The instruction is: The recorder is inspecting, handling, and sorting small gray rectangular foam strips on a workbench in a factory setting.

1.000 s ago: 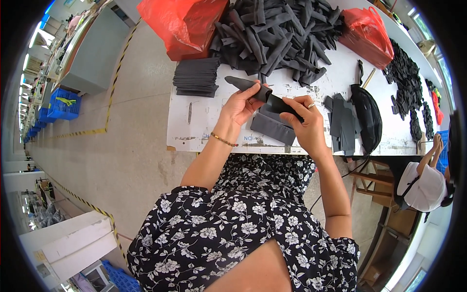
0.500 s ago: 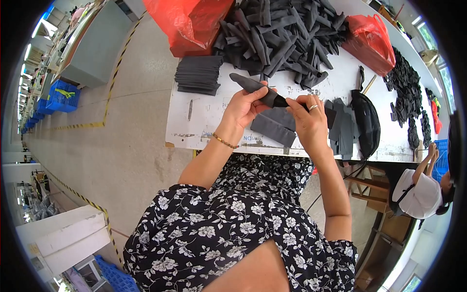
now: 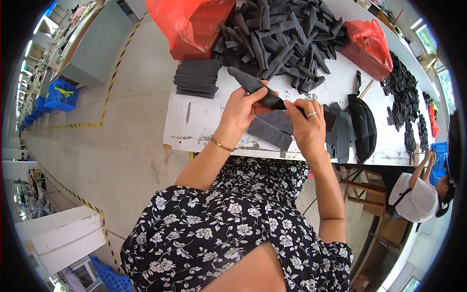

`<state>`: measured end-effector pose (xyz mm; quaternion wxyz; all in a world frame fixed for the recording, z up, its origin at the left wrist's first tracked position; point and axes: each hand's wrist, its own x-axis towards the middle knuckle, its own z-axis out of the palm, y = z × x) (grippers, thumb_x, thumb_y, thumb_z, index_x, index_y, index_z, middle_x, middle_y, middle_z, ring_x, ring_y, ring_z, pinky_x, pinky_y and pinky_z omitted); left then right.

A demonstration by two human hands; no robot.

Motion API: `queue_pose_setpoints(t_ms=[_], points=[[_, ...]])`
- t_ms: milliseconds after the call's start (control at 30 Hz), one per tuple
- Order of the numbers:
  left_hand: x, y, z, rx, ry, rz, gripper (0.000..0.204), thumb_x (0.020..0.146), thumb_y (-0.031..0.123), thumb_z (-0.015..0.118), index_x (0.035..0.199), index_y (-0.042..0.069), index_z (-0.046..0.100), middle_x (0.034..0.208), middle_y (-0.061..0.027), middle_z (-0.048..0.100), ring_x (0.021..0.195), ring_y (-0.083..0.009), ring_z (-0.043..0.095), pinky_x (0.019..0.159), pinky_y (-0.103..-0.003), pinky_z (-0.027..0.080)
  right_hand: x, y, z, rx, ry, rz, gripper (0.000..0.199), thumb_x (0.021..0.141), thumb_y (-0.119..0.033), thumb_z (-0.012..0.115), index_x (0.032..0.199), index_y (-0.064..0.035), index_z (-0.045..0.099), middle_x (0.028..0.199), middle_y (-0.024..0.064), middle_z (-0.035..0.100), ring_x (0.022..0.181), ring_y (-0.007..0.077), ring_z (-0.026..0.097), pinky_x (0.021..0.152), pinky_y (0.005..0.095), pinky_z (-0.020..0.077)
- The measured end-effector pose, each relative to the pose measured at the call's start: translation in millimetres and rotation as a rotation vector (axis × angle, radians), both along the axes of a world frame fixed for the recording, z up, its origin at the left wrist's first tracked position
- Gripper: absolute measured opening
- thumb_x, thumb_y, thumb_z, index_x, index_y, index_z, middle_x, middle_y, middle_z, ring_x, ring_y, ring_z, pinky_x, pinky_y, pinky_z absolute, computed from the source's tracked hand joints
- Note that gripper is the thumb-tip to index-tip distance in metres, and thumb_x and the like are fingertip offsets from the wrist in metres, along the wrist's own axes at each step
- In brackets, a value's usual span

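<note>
My left hand (image 3: 244, 103) is closed round a narrow dark grey fabric piece (image 3: 247, 83), its pointed end tilted up to the left. At its lower right end a slim black part (image 3: 278, 104) shows, and my right hand (image 3: 307, 124) pinches it; whether it is a separate thing or folded cloth is unclear. The fingers hide most of it. Beneath both hands, flat dark grey fabric strips (image 3: 270, 131) lie on the white table (image 3: 187, 127). To the right of my right hand are more flat strips (image 3: 342, 130). A neat stack of dark fabric pieces (image 3: 197, 79) sits to the left.
Beyond my hands is a heap of dark fabric tubes (image 3: 277, 39), between two red plastic bags (image 3: 192, 27) (image 3: 368, 48). A black mesh-like pouch (image 3: 362, 127) and a thin wooden stick (image 3: 367, 89) lie right. Another person (image 3: 416, 194) sits at far right.
The view has shifted slightly. The fabric piece slants a little more steeply, and both hands keep their hold on it.
</note>
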<state>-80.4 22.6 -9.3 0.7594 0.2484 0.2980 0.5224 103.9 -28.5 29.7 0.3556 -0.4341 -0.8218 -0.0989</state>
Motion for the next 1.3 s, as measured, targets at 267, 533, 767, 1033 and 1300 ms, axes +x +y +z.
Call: queue_pose_setpoints(t_ms=[267, 533, 767, 1033, 1300], points=[[-4.2, 9.6, 1.0, -0.023, -0.020, -0.187, 0.026, 0.094, 0.006, 0.056, 0.118, -0.003, 0.053, 0.105, -0.0232, 0.065, 0.096, -0.0321, 0.068, 0.082, -0.046, 0.060, 13.3, 2.8, 7.3, 0.050, -0.124, 0.123, 0.038, 0.064, 0.000, 0.066, 0.102, -0.0030, 0.067, 0.095, 0.0043, 0.057, 0.085, 0.0233, 0.057, 0.078, 0.0372, 0.0479], [-6.3, 11.6, 1.2, -0.031, -0.031, -0.258, 0.028, 0.096, 0.015, 0.057, 0.118, -0.002, 0.056, 0.107, -0.0210, 0.065, 0.102, -0.0301, 0.066, 0.083, -0.044, 0.059, 22.0, 7.8, 8.1, 0.026, -0.102, 0.190, 0.040, 0.062, 0.001, 0.065, 0.101, -0.0024, 0.067, 0.095, 0.0041, 0.057, 0.084, 0.0232, 0.058, 0.077, 0.0379, 0.0484], [1.9, 9.2, -0.8, -0.032, -0.028, -0.214, 0.029, 0.096, 0.015, 0.057, 0.118, -0.002, 0.055, 0.109, -0.0209, 0.064, 0.104, -0.0314, 0.065, 0.083, -0.046, 0.059, 19.2, 4.2, 4.6, 0.096, -0.160, 0.129, 0.039, 0.065, 0.000, 0.065, 0.104, -0.0028, 0.067, 0.095, 0.0040, 0.056, 0.086, 0.0229, 0.057, 0.077, 0.0367, 0.0478], [29.8, -18.4, 10.6, 0.116, 0.055, 0.208, 0.046, 0.086, 0.000, 0.067, 0.126, -0.005, 0.046, 0.103, -0.0177, 0.066, 0.095, -0.0238, 0.067, 0.079, -0.033, 0.058, -6.0, -3.3, -9.3, 0.064, -0.041, -0.133, 0.045, 0.074, -0.004, 0.070, 0.118, -0.0037, 0.061, 0.104, 0.0085, 0.053, 0.090, 0.0266, 0.054, 0.080, 0.0404, 0.0433], [34.3, -24.1, 13.7, 0.218, -0.105, 0.191, 0.056, 0.083, -0.003, 0.069, 0.132, -0.003, 0.043, 0.106, -0.0128, 0.066, 0.100, -0.0192, 0.063, 0.092, -0.031, 0.049, -24.8, -10.4, -20.8, -0.148, 0.268, -0.068, 0.058, 0.076, -0.002, 0.074, 0.128, -0.0030, 0.050, 0.111, 0.0176, 0.055, 0.097, 0.0352, 0.055, 0.083, 0.0439, 0.0464]])
